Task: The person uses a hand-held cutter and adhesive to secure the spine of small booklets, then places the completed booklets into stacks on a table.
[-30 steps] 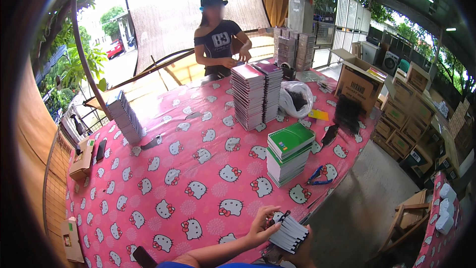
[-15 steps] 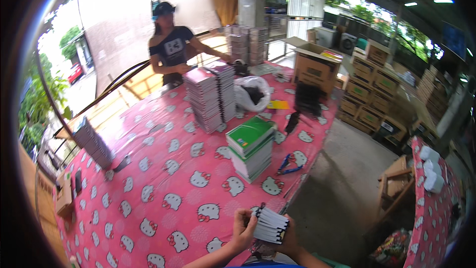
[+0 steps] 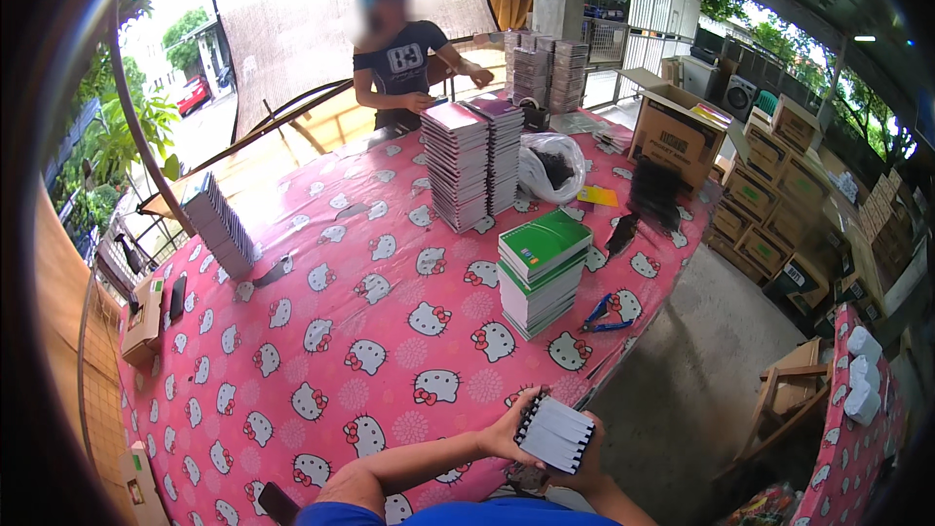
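Note:
Close to my body, by the table's near right edge, both hands hold a small stack of spiral-bound notepads [image 3: 554, 436] with white page edges and black bindings at the two ends. My left hand [image 3: 510, 434] is closed around its left end, fingers and thumb gripping the bindings. My right hand [image 3: 590, 466] wraps its right and lower side, partly hidden behind it. Farther up the table, a pile of green-covered notebooks [image 3: 543, 278] stands beside blue-handled pliers [image 3: 608, 316].
Across the pink patterned table [image 3: 390, 409], a co-worker [image 3: 404, 63] stands behind tall notebook stacks [image 3: 456, 168]. A white plastic bag [image 3: 551, 168], black binding pieces [image 3: 656, 195] and an open carton [image 3: 679, 141] lie farther right. Another notebook stack [image 3: 220, 229] leans at left.
My view has shifted, so the table appears farther right and higher. The notepad stack has turned in my hands. The co-worker's reaching hand has lifted from the things near the back.

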The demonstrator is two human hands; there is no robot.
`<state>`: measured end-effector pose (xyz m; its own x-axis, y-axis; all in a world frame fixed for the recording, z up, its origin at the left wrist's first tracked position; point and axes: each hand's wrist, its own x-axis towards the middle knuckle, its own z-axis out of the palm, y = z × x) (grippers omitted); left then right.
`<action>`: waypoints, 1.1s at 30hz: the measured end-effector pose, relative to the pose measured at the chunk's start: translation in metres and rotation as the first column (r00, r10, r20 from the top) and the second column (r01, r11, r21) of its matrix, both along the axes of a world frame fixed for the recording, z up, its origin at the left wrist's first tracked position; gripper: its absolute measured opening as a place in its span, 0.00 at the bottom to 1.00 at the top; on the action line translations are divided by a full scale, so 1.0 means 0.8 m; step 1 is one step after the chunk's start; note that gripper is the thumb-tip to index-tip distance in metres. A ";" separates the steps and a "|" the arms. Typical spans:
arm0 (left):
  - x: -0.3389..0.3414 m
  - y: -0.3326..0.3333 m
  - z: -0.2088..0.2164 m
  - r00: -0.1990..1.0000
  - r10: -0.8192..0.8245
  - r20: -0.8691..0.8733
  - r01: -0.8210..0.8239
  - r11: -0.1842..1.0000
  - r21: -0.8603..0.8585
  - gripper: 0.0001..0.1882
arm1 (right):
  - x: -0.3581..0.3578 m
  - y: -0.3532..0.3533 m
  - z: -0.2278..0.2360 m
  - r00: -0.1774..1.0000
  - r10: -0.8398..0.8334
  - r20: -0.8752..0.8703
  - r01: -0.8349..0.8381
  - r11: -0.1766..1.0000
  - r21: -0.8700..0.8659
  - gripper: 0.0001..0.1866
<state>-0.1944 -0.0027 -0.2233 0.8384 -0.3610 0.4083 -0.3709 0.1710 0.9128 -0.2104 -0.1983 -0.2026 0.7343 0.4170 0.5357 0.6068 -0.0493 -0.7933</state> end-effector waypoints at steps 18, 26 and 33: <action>-0.035 0.004 0.067 0.543 0.314 -0.779 -0.621 0.775 -0.121 0.42 | 0.067 0.060 0.045 0.744 0.038 -0.667 -0.075 0.997 -0.027 0.56; -0.087 0.063 0.075 0.269 0.211 -0.940 -0.770 0.633 -0.078 0.23 | 0.072 0.146 0.020 0.575 0.089 -0.813 -0.474 0.846 -0.242 0.58; -0.094 0.063 0.078 0.179 0.162 -0.970 -0.825 0.562 -0.059 0.26 | 0.153 0.047 0.115 0.858 0.328 -0.395 -0.444 0.860 -0.251 0.31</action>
